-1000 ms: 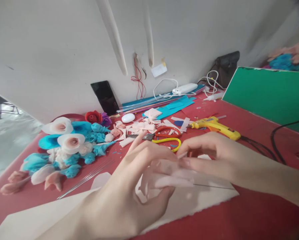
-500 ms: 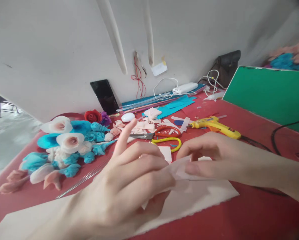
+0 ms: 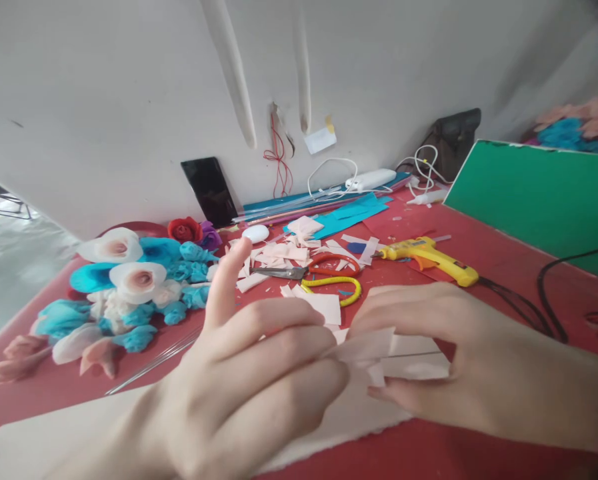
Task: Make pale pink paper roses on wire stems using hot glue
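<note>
Red table against white wall, scraps, flowers; left hand and right hand both pinching pink paper.

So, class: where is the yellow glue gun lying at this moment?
In the head view, the yellow glue gun lies on the red table, right of the scissors and beyond the right hand.

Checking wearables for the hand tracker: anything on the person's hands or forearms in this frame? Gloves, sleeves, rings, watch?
Nothing worn that shows. The left hand and right hand are bare: no gloves, rings or bands visible. Both forearms are uncovered to the frame edge, with no sleeve cuff or watch in view. Nails look short and unpainted, though the image is soft.
</note>
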`<move>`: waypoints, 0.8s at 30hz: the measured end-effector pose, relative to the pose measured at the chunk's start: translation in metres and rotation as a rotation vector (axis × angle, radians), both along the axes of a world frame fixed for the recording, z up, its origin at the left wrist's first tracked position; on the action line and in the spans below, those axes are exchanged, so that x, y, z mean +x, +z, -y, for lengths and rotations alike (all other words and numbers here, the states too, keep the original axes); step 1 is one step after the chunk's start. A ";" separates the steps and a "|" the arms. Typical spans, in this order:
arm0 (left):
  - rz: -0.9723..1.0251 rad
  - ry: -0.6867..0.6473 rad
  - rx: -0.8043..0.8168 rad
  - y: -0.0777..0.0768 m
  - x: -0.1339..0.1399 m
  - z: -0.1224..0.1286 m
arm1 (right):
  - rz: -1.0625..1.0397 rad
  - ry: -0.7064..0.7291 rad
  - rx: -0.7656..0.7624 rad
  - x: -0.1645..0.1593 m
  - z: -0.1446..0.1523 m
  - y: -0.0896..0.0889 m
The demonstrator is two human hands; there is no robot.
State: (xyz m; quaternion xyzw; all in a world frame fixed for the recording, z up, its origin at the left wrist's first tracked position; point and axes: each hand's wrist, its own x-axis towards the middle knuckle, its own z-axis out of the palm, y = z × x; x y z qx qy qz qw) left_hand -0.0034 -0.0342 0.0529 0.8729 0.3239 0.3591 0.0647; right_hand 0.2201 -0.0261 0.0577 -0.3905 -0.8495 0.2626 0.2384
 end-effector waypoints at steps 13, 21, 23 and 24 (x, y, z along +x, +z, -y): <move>-0.103 -0.128 0.064 0.005 0.001 -0.019 | -0.041 0.014 0.200 -0.010 0.003 -0.005; -0.026 -0.167 0.071 0.009 0.005 -0.022 | -0.056 -0.003 0.203 -0.008 0.005 -0.007; -0.048 -0.171 0.073 0.008 0.005 -0.023 | -0.063 -0.006 0.208 -0.009 0.005 -0.009; -0.051 -0.169 0.074 0.008 0.005 -0.023 | -0.065 -0.009 0.209 -0.009 0.005 -0.009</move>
